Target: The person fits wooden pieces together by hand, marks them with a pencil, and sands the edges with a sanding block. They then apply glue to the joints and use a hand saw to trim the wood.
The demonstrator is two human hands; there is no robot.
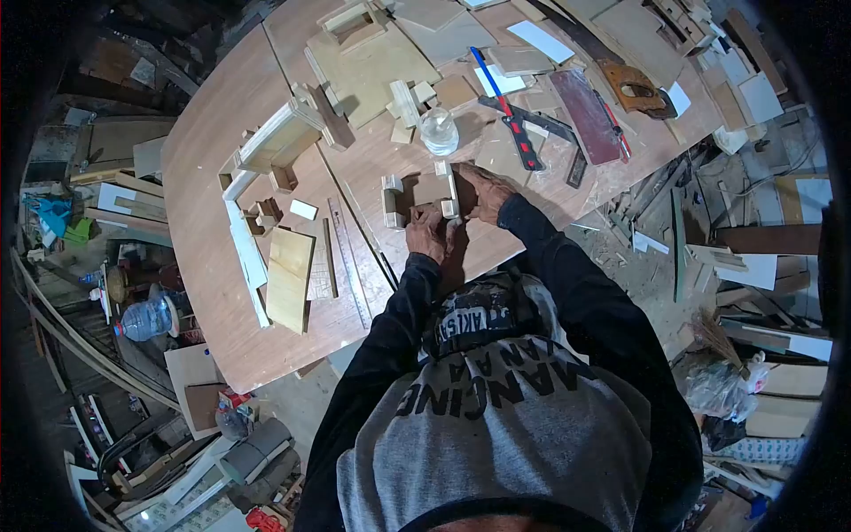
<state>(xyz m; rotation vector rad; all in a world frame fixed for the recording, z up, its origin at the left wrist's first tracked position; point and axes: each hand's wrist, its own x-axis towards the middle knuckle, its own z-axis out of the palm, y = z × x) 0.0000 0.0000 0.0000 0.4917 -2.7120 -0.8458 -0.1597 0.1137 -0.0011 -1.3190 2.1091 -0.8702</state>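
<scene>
Left hand at 6 o'clock of the small wooden assembly, fingers curled onto its near edge and grasping it; right hand at 3 o'clock, fingers against the outer face of the end piece there, but partly hidden, so can't tell if they grip or just press. Step in hand looks like steadying or lining up that end piece; next move probably calls for even pressure from both sides, ends square to the middle. Assembly sits on the surface, near the edge by the person: brown middle panel, paler blocky ends at 9 and 3 o'clock, both appear upright. Whether the joints are fixed can't be told. Just beyond at 12 o'clock, a clear round container; around 2 o'clock, a blue-and-black tool, then a wooden-handled saw well apart. At 10 o'clock, a larger wooden frame. Between 7 and 8 o'clock, a ruler; at 8, a pale board.
</scene>
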